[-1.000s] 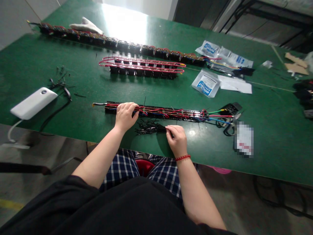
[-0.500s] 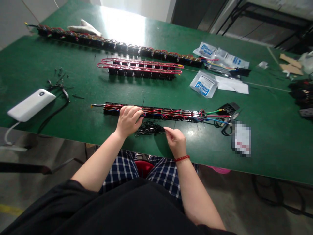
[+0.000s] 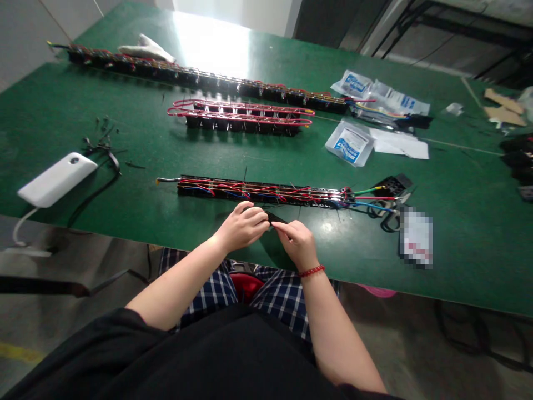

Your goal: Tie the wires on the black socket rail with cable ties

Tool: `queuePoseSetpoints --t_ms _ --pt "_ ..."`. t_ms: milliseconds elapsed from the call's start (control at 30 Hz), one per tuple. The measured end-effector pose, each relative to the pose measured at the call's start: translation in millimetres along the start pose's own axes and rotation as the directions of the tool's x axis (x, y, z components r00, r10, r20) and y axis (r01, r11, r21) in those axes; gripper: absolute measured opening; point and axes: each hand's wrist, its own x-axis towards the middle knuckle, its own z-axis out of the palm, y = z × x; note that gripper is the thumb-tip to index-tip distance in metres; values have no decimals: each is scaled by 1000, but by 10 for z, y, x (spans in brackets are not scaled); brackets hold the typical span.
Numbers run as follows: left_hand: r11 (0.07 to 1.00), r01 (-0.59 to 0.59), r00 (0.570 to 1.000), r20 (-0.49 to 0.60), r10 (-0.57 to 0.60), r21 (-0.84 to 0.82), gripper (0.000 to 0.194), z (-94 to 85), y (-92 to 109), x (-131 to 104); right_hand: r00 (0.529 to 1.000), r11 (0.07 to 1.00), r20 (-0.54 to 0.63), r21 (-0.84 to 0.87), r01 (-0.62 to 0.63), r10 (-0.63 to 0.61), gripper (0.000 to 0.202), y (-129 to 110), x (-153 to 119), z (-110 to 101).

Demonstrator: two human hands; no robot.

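Note:
My left hand (image 3: 245,226) curls over a bundle of thin black cable ties (image 3: 275,218), hiding most of it. On the right, my right hand (image 3: 296,239) has thumb and forefinger pinched at the bundle's near right end; the exact number between the fingertips cannot be made out. Just beyond both hands lies a long black wiring strip (image 3: 262,190) with red, blue and yellowish wires along it. Thin black tails stick out from it, and green, red and blue leads come out at its right end. Neither hand touches this strip.
Farther back lie a shorter black block with red looped wire (image 3: 244,119) and a longer wired strip (image 3: 208,80). A white power bank (image 3: 58,179) sits left, near black scraps. Plastic packets (image 3: 350,143), scissors (image 3: 389,219) and a blurred packet (image 3: 416,236) are at right.
My left hand has left the wired strip and moved toward me and right, onto the cable ties beside my right hand. My right hand stays nearly in place, still pinched.

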Motion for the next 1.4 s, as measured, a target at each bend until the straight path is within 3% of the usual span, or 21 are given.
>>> queuePoseSetpoints --t_ms 133,433,700,1400 --pt "1000 -5 1000 -23 5 -11 14 17 -39 11 1000 998 -4 56 -13 13 21 -9 8 4" --pt "981 168 977 -113 -179 -100 15 32 -54 21 984 976 -55 148 -162 172 28 -39 10 -10" --pt "968 212 971 -86 -224 -132 16 27 -60 20 944 934 -120 226 -276 308 18 -55 20 -44" --pt "967 218 971 -65 -228 -136 16 33 -66 27 955 942 -122 235 -238 272 12 -50 14 -45"
